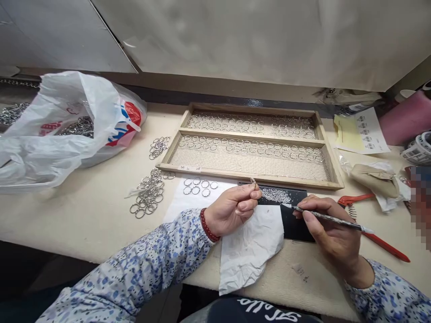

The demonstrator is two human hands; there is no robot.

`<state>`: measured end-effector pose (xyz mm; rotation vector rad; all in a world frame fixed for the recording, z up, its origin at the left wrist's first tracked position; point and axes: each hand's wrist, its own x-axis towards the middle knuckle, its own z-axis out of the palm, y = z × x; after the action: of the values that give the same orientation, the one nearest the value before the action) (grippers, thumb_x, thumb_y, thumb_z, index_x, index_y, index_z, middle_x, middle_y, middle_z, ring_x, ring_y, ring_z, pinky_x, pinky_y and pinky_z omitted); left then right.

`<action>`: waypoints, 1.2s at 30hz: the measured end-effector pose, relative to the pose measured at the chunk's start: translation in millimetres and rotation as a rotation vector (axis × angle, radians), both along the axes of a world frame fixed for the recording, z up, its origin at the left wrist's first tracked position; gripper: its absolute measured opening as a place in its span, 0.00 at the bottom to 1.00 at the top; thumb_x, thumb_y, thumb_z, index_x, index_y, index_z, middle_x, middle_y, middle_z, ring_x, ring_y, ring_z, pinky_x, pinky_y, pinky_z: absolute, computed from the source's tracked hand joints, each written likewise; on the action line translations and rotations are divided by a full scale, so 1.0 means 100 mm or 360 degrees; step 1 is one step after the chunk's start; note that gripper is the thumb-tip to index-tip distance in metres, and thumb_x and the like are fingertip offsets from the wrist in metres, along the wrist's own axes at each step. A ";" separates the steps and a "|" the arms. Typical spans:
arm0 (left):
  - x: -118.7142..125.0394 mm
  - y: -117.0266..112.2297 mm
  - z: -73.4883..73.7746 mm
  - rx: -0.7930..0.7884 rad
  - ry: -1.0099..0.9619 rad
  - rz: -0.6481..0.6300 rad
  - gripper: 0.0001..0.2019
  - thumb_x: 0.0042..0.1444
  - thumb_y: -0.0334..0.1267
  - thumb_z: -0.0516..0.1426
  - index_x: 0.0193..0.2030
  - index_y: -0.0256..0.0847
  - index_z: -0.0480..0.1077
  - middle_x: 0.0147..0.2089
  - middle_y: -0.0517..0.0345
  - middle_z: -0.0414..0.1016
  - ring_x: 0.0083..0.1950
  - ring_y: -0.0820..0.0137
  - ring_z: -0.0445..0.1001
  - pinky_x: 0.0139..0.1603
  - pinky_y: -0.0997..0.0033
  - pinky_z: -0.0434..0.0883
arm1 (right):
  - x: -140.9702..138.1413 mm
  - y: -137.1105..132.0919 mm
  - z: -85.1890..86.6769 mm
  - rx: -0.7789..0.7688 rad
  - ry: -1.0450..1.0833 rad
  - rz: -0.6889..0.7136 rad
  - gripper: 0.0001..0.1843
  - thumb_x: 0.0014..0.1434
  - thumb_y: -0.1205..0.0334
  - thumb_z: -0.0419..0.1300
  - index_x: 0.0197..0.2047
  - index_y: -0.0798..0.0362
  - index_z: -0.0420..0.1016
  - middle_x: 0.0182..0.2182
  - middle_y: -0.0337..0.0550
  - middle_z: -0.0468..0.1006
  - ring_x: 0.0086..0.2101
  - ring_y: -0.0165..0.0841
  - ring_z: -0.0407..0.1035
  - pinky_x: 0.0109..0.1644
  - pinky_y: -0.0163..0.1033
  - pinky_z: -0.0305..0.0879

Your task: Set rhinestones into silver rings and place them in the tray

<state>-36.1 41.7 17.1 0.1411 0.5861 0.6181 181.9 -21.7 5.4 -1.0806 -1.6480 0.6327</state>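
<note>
My left hand (235, 207) is closed in a pinch, holding a small metal ring (253, 181) upright at the fingertips. My right hand (332, 233) grips a thin stick tool (332, 219) like a pen, its tip at the edge of a pile of tiny shiny stones (276, 195). The stones lie on a black tray (296, 224). Both hands are over white paper (249, 246) at the front of the table. Several loose rings (200, 187) sit on paper just left of my left hand.
A wooden mesh tray (252, 177) with rows of rings stands behind the hands. Piles of rings (148, 195) lie to the left, near a white plastic bag (67, 125). Red pliers (377, 235), labels and a pink roll (407, 119) are at the right.
</note>
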 end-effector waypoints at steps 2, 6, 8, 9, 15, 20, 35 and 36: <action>0.01 -0.02 -0.01 0.0002 0.0035 -0.0029 0.18 0.70 0.29 0.44 0.28 0.32 0.64 0.24 0.65 0.63 0.12 0.88 0.54 0.11 0.91 0.56 | -0.01 0.00 0.00 0.0001 0.0006 -0.0003 0.09 0.60 0.74 0.58 0.41 0.53 0.74 0.32 0.41 0.74 0.34 0.33 0.72 0.39 0.40 0.69; 0.02 -0.08 0.02 0.0008 0.0087 -0.0117 0.15 0.67 0.30 0.50 0.27 0.33 0.65 0.19 0.66 0.62 0.12 0.86 0.54 0.11 0.89 0.55 | -0.05 0.02 0.02 0.0034 0.0061 -0.0009 0.10 0.59 0.74 0.58 0.42 0.53 0.74 0.32 0.42 0.75 0.34 0.35 0.72 0.40 0.44 0.70; 0.03 -0.12 0.03 0.0066 0.0132 -0.0175 0.13 0.65 0.29 0.52 0.26 0.34 0.64 0.19 0.66 0.64 0.12 0.86 0.55 0.12 0.89 0.55 | -0.08 0.03 0.04 0.0109 0.0088 0.0008 0.12 0.58 0.75 0.58 0.44 0.52 0.74 0.33 0.43 0.75 0.35 0.36 0.73 0.41 0.46 0.70; 0.03 -0.13 0.03 0.0106 0.0151 -0.0206 0.13 0.63 0.30 0.54 0.26 0.34 0.65 0.19 0.66 0.64 0.12 0.86 0.55 0.12 0.89 0.55 | -0.10 0.03 0.05 0.0151 0.0091 0.0027 0.13 0.58 0.75 0.58 0.45 0.52 0.74 0.33 0.44 0.76 0.35 0.37 0.73 0.41 0.47 0.71; 0.06 -0.16 0.01 0.0225 0.0223 -0.0254 0.12 0.58 0.33 0.60 0.26 0.33 0.65 0.22 0.65 0.67 0.13 0.87 0.53 0.13 0.86 0.51 | -0.15 0.03 0.09 0.0293 -0.0015 0.0178 0.21 0.55 0.79 0.59 0.50 0.51 0.73 0.37 0.45 0.77 0.38 0.38 0.74 0.43 0.48 0.72; 0.08 -0.17 -0.01 0.0284 0.0278 -0.0278 0.12 0.58 0.36 0.60 0.26 0.35 0.65 0.16 0.70 0.59 0.13 0.84 0.51 0.13 0.84 0.51 | -0.16 0.02 0.09 0.0296 -0.0116 0.0177 0.21 0.56 0.78 0.59 0.51 0.50 0.72 0.37 0.45 0.78 0.39 0.37 0.74 0.44 0.47 0.72; 0.09 -0.18 -0.02 0.0372 0.0350 -0.0303 0.14 0.62 0.36 0.56 0.25 0.34 0.66 0.14 0.69 0.58 0.13 0.84 0.49 0.15 0.84 0.50 | -0.18 0.04 0.09 0.0288 -0.0173 0.0194 0.20 0.56 0.79 0.59 0.50 0.52 0.72 0.37 0.46 0.77 0.39 0.37 0.73 0.44 0.47 0.72; 0.09 -0.18 -0.02 0.0372 0.0351 -0.0306 0.14 0.63 0.36 0.56 0.25 0.34 0.66 0.14 0.69 0.58 0.13 0.84 0.49 0.15 0.84 0.50 | -0.17 0.04 0.09 0.0290 -0.0173 0.0194 0.20 0.56 0.79 0.59 0.50 0.52 0.72 0.37 0.46 0.77 0.39 0.37 0.73 0.44 0.47 0.72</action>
<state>-27.0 23.5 15.1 0.4845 0.7022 0.4855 164.5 -18.1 14.4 -0.9016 -1.8380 0.4979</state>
